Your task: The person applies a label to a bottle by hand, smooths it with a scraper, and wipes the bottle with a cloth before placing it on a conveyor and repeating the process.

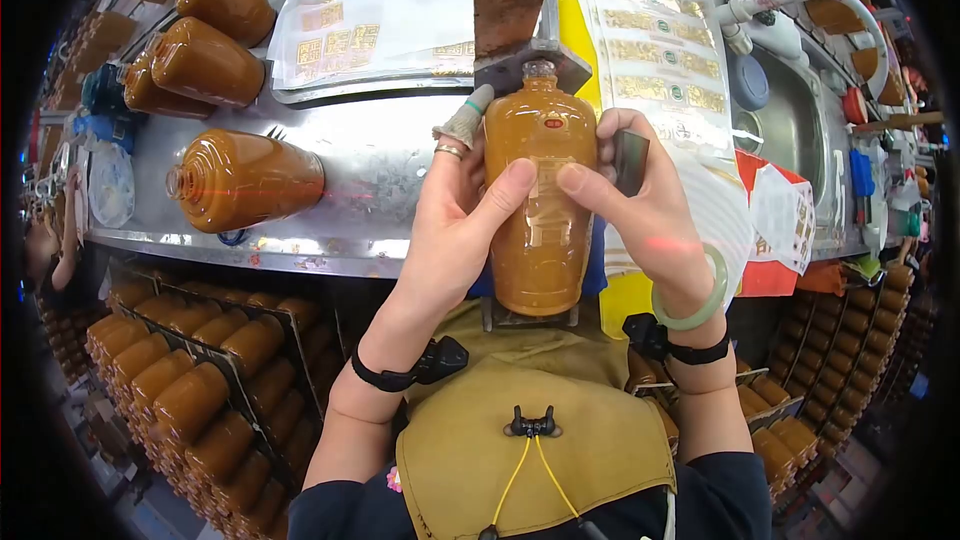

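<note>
A glossy brown bottle (540, 240) lies in front of me, its neck towards a metal bracket (575, 68) and its base nearest my body. My left hand (465, 190) grips its left side, the thumb pressed on the front and a grey cover on one finger. On the right side my right hand (645, 195) holds the bottle, with its thumb on the front too. Under the thumbs is a pale patch with faint markings. A dark flat piece (630, 162) sits against the fingers of my right hand.
Brown bottles (250, 180) lie on the metal bench (360, 160) at left, near a tray (290, 90) with gold decals. Decal sheets (660, 60), a red sheet (765, 277) and a sink (800, 120) are at right. Racks of bottles (190, 400) stand below the bench.
</note>
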A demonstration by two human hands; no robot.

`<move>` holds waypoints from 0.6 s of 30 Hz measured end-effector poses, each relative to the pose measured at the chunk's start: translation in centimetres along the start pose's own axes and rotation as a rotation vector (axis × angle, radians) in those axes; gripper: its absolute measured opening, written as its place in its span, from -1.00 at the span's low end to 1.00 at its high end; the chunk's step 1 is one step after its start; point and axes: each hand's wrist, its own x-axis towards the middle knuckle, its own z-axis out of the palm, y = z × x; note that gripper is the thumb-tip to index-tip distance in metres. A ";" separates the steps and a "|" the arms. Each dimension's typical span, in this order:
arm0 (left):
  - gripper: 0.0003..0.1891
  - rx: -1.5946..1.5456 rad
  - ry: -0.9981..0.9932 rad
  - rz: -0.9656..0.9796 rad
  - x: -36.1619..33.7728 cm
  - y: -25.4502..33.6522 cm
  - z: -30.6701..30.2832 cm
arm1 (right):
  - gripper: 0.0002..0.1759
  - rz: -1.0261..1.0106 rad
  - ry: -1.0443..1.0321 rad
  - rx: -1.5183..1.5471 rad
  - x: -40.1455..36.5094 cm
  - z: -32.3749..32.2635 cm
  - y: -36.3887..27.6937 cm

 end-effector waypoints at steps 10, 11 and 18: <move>-0.23 0.025 0.004 0.008 -0.1 0.1 0.1 | -0.51 -0.054 -0.049 -0.042 -0.4 -0.4 0.0; -0.23 0.025 0.005 -0.004 -0.1 0.2 0.1 | -0.52 -0.008 -0.051 -0.055 -0.5 -0.7 -0.1; -0.17 -0.152 -0.003 -0.086 -0.4 0.5 0.1 | -0.48 -0.235 0.007 -0.147 -0.3 -2.8 -1.1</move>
